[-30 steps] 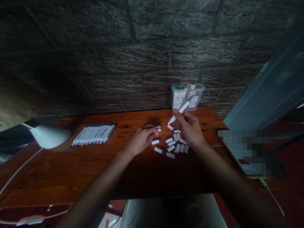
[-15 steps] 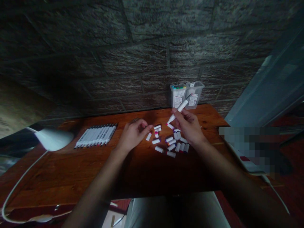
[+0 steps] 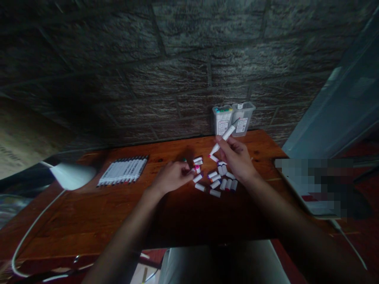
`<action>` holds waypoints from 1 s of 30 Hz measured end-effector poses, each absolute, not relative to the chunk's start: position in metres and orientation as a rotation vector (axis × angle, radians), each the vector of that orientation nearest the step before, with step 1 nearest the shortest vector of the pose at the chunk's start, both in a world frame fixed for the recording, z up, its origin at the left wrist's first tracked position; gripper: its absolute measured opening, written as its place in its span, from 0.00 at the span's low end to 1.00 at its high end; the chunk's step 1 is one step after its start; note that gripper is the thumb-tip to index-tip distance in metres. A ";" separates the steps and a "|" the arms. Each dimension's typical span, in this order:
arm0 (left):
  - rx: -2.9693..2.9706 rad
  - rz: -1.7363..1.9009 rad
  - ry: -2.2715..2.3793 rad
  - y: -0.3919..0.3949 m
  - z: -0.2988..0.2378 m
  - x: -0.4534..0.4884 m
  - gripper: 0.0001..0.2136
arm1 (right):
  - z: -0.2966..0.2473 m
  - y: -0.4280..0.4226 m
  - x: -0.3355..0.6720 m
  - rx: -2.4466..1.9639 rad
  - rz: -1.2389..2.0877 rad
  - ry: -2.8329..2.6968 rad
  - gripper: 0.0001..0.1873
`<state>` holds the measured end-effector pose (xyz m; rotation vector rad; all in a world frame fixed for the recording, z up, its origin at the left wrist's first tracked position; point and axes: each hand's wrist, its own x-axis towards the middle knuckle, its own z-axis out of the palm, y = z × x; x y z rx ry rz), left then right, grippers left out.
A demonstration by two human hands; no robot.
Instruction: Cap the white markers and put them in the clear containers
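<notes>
My right hand [image 3: 236, 159] holds a white marker [image 3: 222, 140] tilted, its uncapped tip pointing down-left over a heap of several loose white marker caps [image 3: 217, 177] on the wooden table [image 3: 89, 213]. My left hand [image 3: 173, 176] rests on the table just left of the heap, fingers curled and pinched round a small cap with a pink end [image 3: 196, 169]. A row of several capped white markers [image 3: 122, 170] lies flat at the left.
Two clear plastic marker boxes [image 3: 233, 119] stand against the dark stone wall at the table's back edge. A white lamp head [image 3: 72, 176] with a white cable [image 3: 29, 232] sits at the left. A blurred flat object [image 3: 314, 185] lies at the right.
My left hand slid back right from the table to the edge of the cap heap and pinched a cap. The right hand with the marker stayed nearly still.
</notes>
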<state>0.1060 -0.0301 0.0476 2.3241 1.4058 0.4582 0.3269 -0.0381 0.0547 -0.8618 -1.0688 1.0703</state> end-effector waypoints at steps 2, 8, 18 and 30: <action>2.202 0.651 1.330 -0.029 0.052 0.104 0.10 | 0.055 -0.039 0.327 -0.863 1.072 -1.057 0.20; 1.291 1.041 0.953 -0.032 0.070 0.106 0.13 | 0.056 -0.041 0.326 -0.896 1.078 -1.072 0.21; 0.910 1.068 0.682 -0.033 0.064 0.114 0.13 | 0.054 -0.042 0.327 -0.901 1.046 -1.090 0.21; 0.856 1.158 0.825 -0.029 0.056 0.121 0.13 | 0.056 -0.068 0.314 -0.832 0.574 -1.549 0.08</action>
